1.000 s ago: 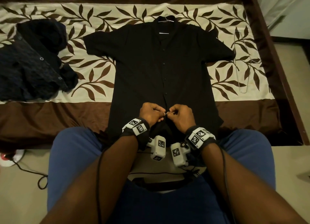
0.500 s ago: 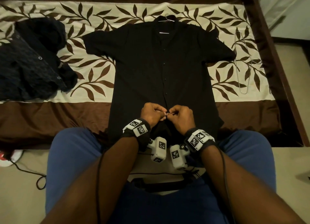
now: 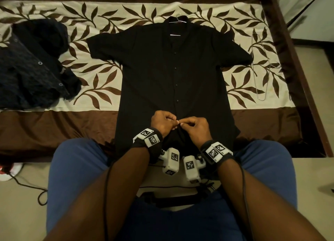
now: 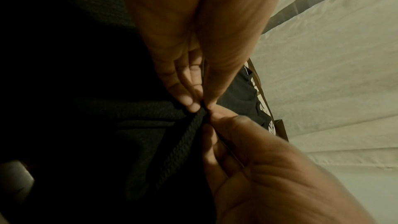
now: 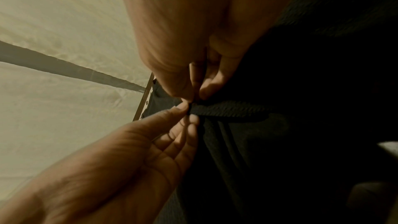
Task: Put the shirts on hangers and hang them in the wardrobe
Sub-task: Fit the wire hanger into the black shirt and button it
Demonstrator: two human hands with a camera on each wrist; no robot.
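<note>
A black short-sleeved shirt [image 3: 173,74] lies flat on the bed, front up, with a wire hanger [image 3: 178,20] showing at its collar. My left hand [image 3: 163,123] and right hand [image 3: 194,127] meet at the lower end of its button strip, fingertips touching. Both pinch the black fabric edge there. The left wrist view shows my left hand [image 4: 193,98] pinching a folded strip of the shirt [image 4: 120,111] against the other hand. In the right wrist view my right hand [image 5: 193,94] pinches the same strip of the shirt [image 5: 228,108]. The button itself is hidden by fingers.
A second dark shirt [image 3: 34,69] lies crumpled at the bed's left. A bare wire hanger [image 3: 260,67] lies on the bedspread [image 3: 112,13] to the right. The wooden bed frame [image 3: 303,81] runs along the right. My knees in blue trousers [image 3: 75,168] press against the bed's front.
Both hands stay at the same low spot on the button strip. Only the fingertips have shifted slightly; the shirt has not moved.
</note>
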